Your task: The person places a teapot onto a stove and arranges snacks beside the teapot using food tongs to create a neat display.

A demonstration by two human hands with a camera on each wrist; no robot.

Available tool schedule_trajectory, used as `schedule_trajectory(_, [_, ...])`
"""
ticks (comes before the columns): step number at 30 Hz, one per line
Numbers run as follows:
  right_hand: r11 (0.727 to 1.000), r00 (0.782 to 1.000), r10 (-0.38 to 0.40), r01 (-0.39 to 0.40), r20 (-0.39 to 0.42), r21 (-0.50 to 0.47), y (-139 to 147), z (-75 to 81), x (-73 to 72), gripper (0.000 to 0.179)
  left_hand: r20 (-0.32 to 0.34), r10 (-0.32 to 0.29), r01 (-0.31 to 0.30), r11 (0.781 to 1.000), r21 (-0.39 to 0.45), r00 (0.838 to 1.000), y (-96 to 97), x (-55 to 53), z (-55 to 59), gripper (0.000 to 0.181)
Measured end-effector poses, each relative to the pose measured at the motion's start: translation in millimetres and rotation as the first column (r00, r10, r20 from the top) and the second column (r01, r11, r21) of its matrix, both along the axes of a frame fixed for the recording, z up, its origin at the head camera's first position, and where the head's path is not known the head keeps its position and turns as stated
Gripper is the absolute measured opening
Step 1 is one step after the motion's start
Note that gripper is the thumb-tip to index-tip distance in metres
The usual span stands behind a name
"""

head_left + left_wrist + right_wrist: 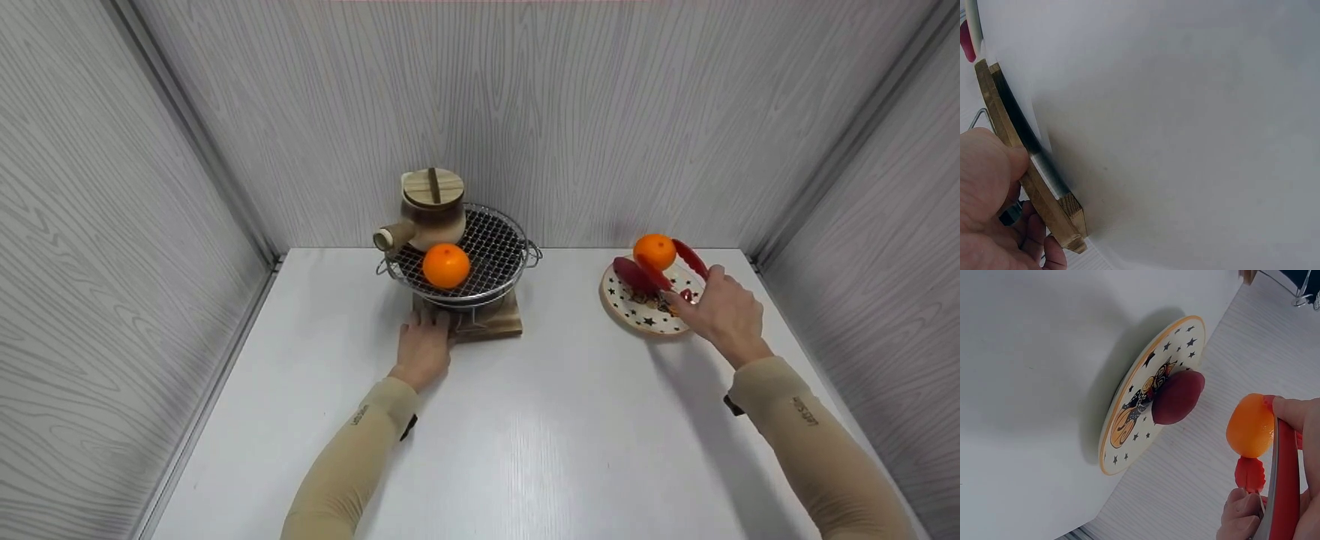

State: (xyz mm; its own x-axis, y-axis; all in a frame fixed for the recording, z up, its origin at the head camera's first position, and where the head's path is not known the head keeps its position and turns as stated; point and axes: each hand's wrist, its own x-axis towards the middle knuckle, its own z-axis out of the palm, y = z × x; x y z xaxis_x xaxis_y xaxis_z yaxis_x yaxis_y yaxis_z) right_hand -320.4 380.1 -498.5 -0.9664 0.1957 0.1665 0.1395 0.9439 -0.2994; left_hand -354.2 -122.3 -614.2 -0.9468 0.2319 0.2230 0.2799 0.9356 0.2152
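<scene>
My right hand [724, 315] holds red tongs [691, 259], which pinch an orange [655, 250] above a star-patterned plate [619, 302]. A dark red sweet potato [1178, 397] lies on that plate, beside its printed figure. At the centre left, the fingers of my left hand [424, 349] grip the front left edge of a wooden board [495, 322]; in the left wrist view the thumb presses one side of the board [1044, 197] and the fingers curl by the other. On the board stands a round wire grill [491, 244] carrying a second orange [446, 265].
A brown side-handled pot [442, 223] with a wooden lid [433, 187] stands at the back left of the grill, its handle [394, 235] pointing left and forward. Grey wood-grain panels [570, 112] enclose the white table [525, 420] at the back and both sides.
</scene>
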Motion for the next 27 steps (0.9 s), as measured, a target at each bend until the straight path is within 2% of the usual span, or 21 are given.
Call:
schedule_trajectory(10, [1.000,0.998,0.029,-0.028,-0.049,0.008,-12.4,6.8,1.8,0.080,-0.045,-0.006,0.006,1.000,0.018,0.999,-0.2,0.4,-2.0,0.050])
schedule_trajectory(17, [0.998,0.998,0.049,-0.050,-0.034,-0.025,-20.0,11.6,3.3,0.083,-0.043,-0.006,0.007,1.000,0.021,0.999,-0.1,-0.2,-4.7,0.051])
schedule_trajectory(27, [0.995,0.993,0.089,-0.092,-0.077,-0.041,-29.1,16.5,5.4,0.082,-0.055,0.003,-0.002,1.000,0.025,0.998,1.0,1.2,-1.5,0.053])
